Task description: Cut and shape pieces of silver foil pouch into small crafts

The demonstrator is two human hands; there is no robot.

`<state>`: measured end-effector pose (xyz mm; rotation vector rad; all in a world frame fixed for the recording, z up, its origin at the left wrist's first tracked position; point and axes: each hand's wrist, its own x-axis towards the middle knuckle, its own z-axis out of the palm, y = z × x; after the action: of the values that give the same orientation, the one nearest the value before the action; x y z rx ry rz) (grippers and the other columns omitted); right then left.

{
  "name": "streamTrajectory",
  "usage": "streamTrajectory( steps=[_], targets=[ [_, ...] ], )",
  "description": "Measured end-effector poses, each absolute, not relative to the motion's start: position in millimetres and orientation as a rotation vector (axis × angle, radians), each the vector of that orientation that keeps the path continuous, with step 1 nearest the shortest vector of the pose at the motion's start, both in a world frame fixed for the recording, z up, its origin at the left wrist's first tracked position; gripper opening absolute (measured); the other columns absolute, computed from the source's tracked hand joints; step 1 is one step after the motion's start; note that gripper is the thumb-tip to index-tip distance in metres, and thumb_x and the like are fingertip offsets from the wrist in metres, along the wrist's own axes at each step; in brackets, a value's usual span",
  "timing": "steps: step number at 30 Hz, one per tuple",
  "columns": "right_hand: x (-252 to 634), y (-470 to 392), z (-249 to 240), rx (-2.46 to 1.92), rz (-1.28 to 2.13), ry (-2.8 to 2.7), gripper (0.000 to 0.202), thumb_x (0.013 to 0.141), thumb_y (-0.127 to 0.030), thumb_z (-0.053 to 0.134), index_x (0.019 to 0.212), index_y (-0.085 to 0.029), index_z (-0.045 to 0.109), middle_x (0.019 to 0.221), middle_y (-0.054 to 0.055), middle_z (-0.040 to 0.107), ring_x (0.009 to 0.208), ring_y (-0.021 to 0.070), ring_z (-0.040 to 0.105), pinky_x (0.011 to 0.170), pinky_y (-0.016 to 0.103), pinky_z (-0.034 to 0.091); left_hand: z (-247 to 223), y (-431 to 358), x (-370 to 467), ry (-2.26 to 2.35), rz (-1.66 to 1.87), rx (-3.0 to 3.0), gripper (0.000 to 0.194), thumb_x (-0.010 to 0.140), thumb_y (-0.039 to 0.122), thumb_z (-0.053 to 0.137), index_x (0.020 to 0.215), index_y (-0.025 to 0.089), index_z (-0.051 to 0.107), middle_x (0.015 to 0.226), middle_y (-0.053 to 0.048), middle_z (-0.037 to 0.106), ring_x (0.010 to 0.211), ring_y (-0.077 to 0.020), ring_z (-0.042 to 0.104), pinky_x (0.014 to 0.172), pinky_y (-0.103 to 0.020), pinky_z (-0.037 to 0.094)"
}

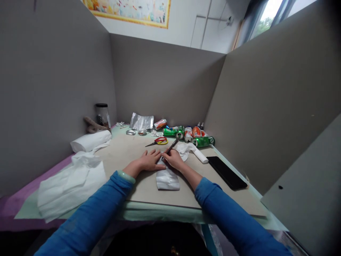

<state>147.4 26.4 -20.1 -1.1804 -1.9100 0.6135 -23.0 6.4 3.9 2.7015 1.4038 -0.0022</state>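
Observation:
A strip of silvery sheet (167,179), like flattened can metal, lies on the beige board in front of me. My left hand (151,161) rests flat on its upper left part, fingers stretched out. Closed around a dark pen-like tool (173,145), my right hand (173,159) sits at the strip's far end. The tool leans up and to the right, and its tip is hard to make out between the hands. Just beyond lie scissors (160,140) with red and yellow handles. Crumpled white tissue (183,149) lies to the right of my right hand.
Several drink cans (188,133) lie at the back right, near a silvery sheet (142,121). A black slab (227,173) lies on the right. White paper (76,181), a paper roll (92,140) and a lidded jar (102,114) are on the left. Grey panels (165,78) enclose the table.

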Motion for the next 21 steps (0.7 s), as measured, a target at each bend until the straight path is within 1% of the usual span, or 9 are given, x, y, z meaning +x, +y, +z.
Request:
streamTrajectory(
  steps=[5, 8, 16, 21],
  targets=[
    [149.0, 31.5, -26.0, -1.123, 0.751, -1.736, 0.029, 0.078, -0.041, 0.053, 0.066, -0.015, 0.058, 0.053, 0.0, 0.058, 0.048, 0.0113, 0.052, 0.047, 0.02, 0.038, 6.9, 5.1, -21.7, 1.422, -0.059, 2.661, 0.087, 0.079, 0.074, 0.032, 0.146, 0.022, 0.013, 0.152, -0.011, 0.014, 0.139, -0.0316, 0.01, 0.106, -0.057, 0.009],
    [151.5, 34.8, -26.3, -1.089, 0.748, -1.59, 0.033, 0.077, -0.044, 0.054, 0.062, -0.015, 0.055, 0.05, -0.001, 0.054, 0.044, 0.0098, 0.047, 0.043, 0.02, 0.036, 6.9, 5.4, -21.5, 1.415, -0.062, 2.655, 0.088, 0.079, 0.074, 0.032, 0.146, 0.021, 0.015, 0.152, -0.01, 0.014, 0.139, -0.0318, 0.008, 0.106, -0.057, 0.008],
    [158.8, 37.7, -15.0, -1.027, 0.715, -1.424, 0.032, 0.075, -0.048, 0.055, 0.067, -0.017, 0.052, 0.049, -0.002, 0.053, 0.042, 0.0099, 0.044, 0.042, 0.02, 0.036, 6.2, 5.2, -21.0, 1.428, -0.067, 2.651, 0.088, 0.079, 0.074, 0.031, 0.146, 0.019, 0.018, 0.152, -0.011, 0.013, 0.139, -0.032, 0.008, 0.107, -0.056, 0.008],
    [156.5, 34.2, -17.4, -1.04, 0.715, -1.535, 0.027, 0.075, -0.043, 0.056, 0.067, -0.017, 0.052, 0.05, -0.002, 0.055, 0.045, 0.0107, 0.049, 0.047, 0.02, 0.039, 5.4, 5.6, -21.4, 1.429, -0.069, 2.652, 0.089, 0.079, 0.075, 0.03, 0.146, 0.019, 0.016, 0.152, -0.011, 0.013, 0.139, -0.032, 0.007, 0.107, -0.057, 0.007]
  ],
)
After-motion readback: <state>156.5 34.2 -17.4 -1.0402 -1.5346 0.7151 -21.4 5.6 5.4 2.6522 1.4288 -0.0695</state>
